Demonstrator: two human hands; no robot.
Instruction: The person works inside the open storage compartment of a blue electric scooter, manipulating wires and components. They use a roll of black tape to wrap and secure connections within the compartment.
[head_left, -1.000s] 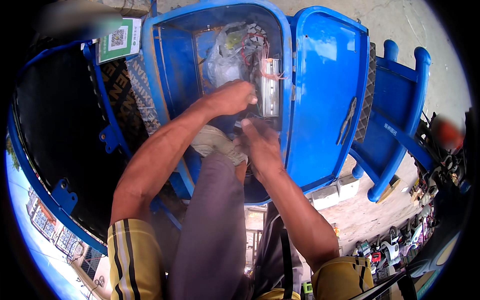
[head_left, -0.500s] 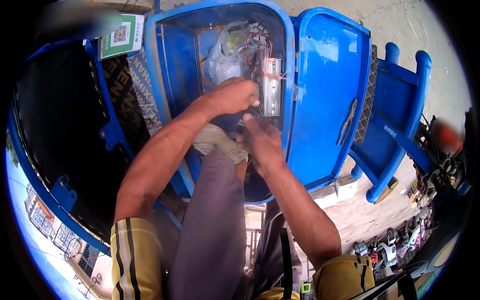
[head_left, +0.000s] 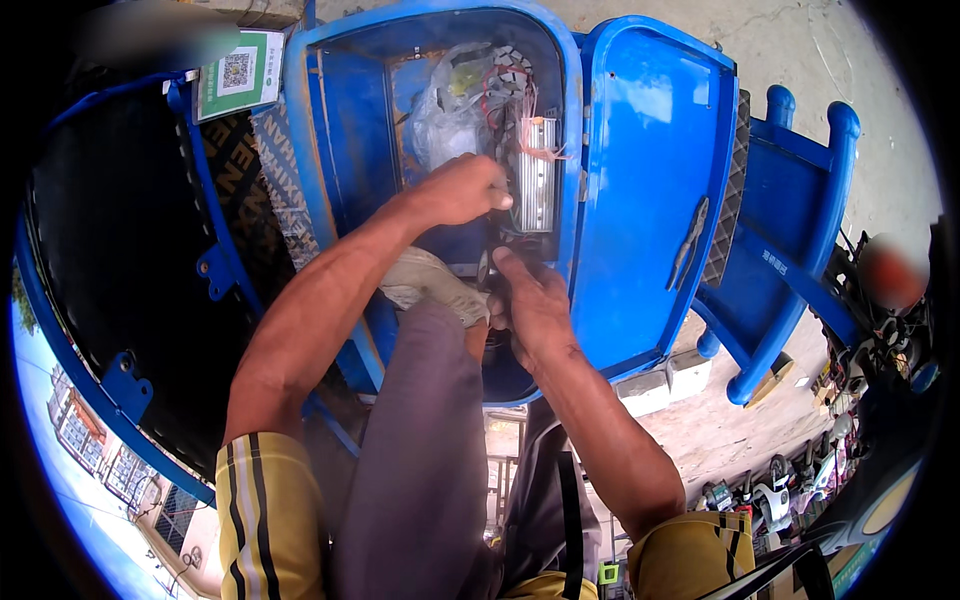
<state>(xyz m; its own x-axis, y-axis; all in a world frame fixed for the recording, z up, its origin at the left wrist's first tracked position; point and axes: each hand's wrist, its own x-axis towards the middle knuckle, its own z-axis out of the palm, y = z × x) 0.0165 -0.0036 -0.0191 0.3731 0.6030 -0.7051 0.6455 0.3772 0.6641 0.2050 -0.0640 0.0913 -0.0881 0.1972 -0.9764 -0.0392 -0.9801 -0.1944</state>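
Observation:
My left hand (head_left: 468, 188) is closed in a fist-like pinch over the open blue metal box (head_left: 318, 150). What its fingers hold, if anything, is hidden. Just below and to the right, my right hand (head_left: 535, 305) is closed round a small dark object (head_left: 486, 266), partly covered by the thumb, whose kind I cannot make out. Beyond the hands, inside the box, lies a ribbed silver metal controller case (head_left: 538, 180) with loose wires (head_left: 543, 153) and white connectors (head_left: 512, 62) at its far end. A crumpled clear plastic bag (head_left: 445, 125) sits to its left.
The blue lid (head_left: 650, 190) hangs open at the right, with pliers (head_left: 690, 245) lying on it. My raised knee (head_left: 425, 400) and a beige cloth (head_left: 425, 280) are close below my hands. A black seat (head_left: 120, 250) stands left, a blue frame (head_left: 790, 230) right.
My right hand has drawn slightly down and right, away from the left hand, with the dark object. The left hand has shifted only slightly left.

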